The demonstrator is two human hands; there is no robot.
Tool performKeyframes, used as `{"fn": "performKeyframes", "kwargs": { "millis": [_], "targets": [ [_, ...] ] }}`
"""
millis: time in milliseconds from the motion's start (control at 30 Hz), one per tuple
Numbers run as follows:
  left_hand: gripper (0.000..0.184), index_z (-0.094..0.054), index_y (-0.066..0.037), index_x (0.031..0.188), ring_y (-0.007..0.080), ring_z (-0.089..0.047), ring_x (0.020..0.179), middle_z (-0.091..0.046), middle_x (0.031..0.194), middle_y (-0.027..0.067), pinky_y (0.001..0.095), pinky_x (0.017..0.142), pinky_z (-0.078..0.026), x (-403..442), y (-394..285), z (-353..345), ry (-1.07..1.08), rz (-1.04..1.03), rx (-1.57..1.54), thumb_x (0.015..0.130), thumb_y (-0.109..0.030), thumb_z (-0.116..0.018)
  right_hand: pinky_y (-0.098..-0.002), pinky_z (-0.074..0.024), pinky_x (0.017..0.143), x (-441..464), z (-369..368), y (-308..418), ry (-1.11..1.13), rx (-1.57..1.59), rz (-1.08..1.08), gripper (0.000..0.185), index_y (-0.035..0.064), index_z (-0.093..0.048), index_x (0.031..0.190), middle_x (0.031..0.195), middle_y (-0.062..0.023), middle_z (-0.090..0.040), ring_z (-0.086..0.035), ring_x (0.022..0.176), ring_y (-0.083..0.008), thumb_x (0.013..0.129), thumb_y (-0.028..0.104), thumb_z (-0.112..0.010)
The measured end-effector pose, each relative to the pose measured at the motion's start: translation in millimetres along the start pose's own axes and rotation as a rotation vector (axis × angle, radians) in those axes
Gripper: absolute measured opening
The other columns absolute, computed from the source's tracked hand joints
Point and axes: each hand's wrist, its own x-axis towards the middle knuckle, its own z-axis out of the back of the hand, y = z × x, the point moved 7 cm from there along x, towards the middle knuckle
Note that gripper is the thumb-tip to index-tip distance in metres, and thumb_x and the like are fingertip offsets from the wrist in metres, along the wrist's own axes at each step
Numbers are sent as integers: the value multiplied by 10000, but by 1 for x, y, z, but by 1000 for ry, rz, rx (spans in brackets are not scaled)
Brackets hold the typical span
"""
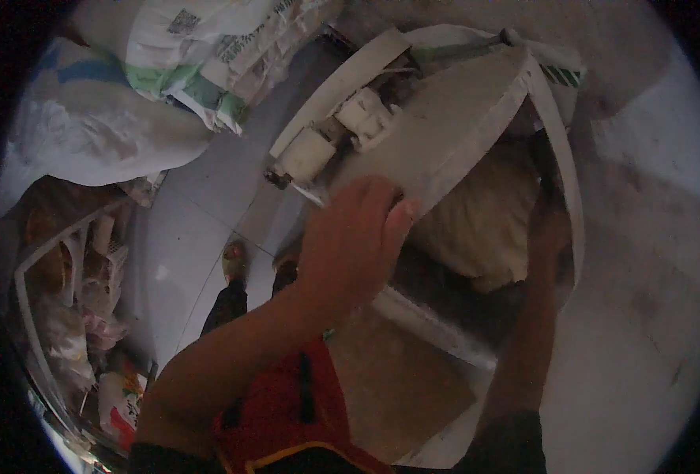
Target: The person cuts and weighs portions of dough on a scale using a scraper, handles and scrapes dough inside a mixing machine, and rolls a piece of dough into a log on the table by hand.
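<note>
Left hand (354, 237) fingers clamped on the tilted panel (444, 126) edge — probably to keep access open. Tan lump (484, 213) right of panel; right hand (551, 225) beyond lump, fingers shadowed — can't tell. White sacks (156, 47) left of panel.

"Any readable text? Quick."
"Nothing I can transcribe. White sack (156, 51), top left: square code (183, 21) printed on it, QR-type."
"Lettering?"
"Dark green characters (247, 35) beside the code, same heap of sacking. Too small and blurred; can't give a word."
"Brand, numbers?"
"None legible. Red-and-white packet (121, 403), lower left, has coloured print, unreadable."
"Top right?"
"Diagonal dark stripes (561, 75) on a pale piece. Pattern, no letters I can make out."
"Signs?"
"None readable. Log it: code present, text illegible."
</note>
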Motion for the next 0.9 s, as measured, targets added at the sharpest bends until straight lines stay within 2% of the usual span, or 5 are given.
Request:
{"fn": "performKeyframes", "kwargs": {
  "millis": [100,200,333,633,900],
  "targets": [
    [283,-495,-22,946,376,-537,826,-530,910,182,459,704,-446,3,2,-3,24,26,14,918,-297,-440,-434,-499,757,10,-78,-55,254,-361,-206,403,104,-607,1126,1013,-194,-629,-614,888,-360,875,398,-494],
    [279,-488,-22,976,380,-537,840,-529,929,189,461,707,-447,4,-1,-2,26,6,11,919,-291,-437,-435,-485,778,36,-110,-37,-285,-16,213,412,91,-569,1157,1049,-158,-623,-617,893,-315,871,381,-501],
    [286,-481,-25,1003,387,-532,857,-528,949,190,461,719,-442,2,3,-6,32,20,15,926,-295,-427,-444,-467,808,54,-131,32,46,-12,258,422,74,-532,1185,1097,-170,-593,-591,938,-336,875,358,-494],
    [283,-522,-30,949,388,-535,839,-538,888,189,462,717,-423,-1,-3,0,-91,-112,86,945,-281,-391,-473,-417,888,-1,17,28,384,-56,19,434,35,-451,1242,1201,-205,-523,-517,1054,-390,909,312,-444],
    [305,-526,-18,919,393,-535,801,-539,859,189,450,691,-421,0,-5,1,-83,-9,61,952,-286,-386,-505,-452,779,-42,46,16,-141,138,196,329,52,-475,1166,1067,-231,-554,-547,957,-398,869,182,-527]
  ]
}}
